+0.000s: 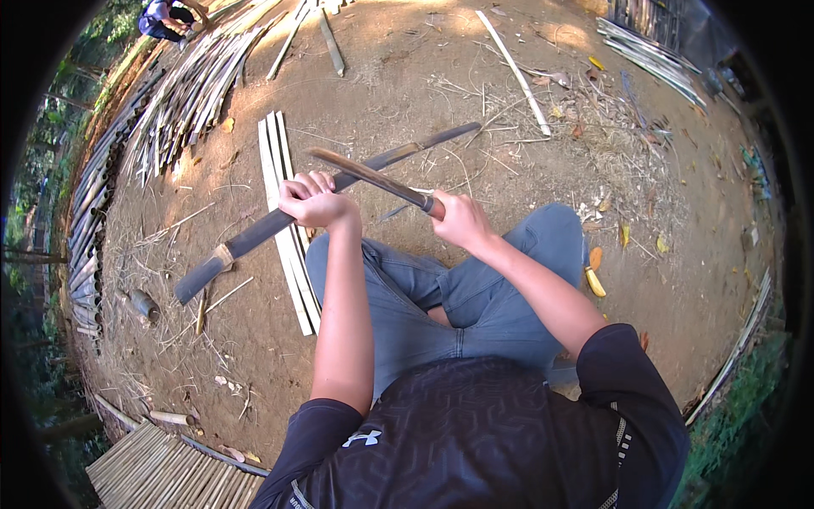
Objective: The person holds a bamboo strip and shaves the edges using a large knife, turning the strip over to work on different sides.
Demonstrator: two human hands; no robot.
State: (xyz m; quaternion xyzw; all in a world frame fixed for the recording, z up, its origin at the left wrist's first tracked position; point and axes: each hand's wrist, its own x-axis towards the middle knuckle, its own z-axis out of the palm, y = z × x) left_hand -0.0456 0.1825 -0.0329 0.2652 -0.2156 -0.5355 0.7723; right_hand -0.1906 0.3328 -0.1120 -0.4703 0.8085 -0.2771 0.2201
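Observation:
My left hand (pixel 319 200) is closed around a dark length of bamboo (pixel 268 229), which slants from the lower left up to the far right in front of my crossed legs. Pale rings mark its nodes. In my right hand (pixel 462 222) is the brown handle of a machete (pixel 381 181). Its long blade points up and left, crossing over the bamboo just beyond my left hand; whether the two touch I cannot tell. Several pale bamboo slats (pixel 291 254) lie on the ground beside my left knee, passing beneath the bamboo.
Piles of split bamboo (pixel 197 89) lie at the far left, with more strips (pixel 653 59) at the far right. A single strip (pixel 515 72) rests ahead. A dark bottle-like object (pixel 145 305) lies at left, near a slatted bamboo platform (pixel 165 471). Another person (pixel 165 19) crouches at the far left.

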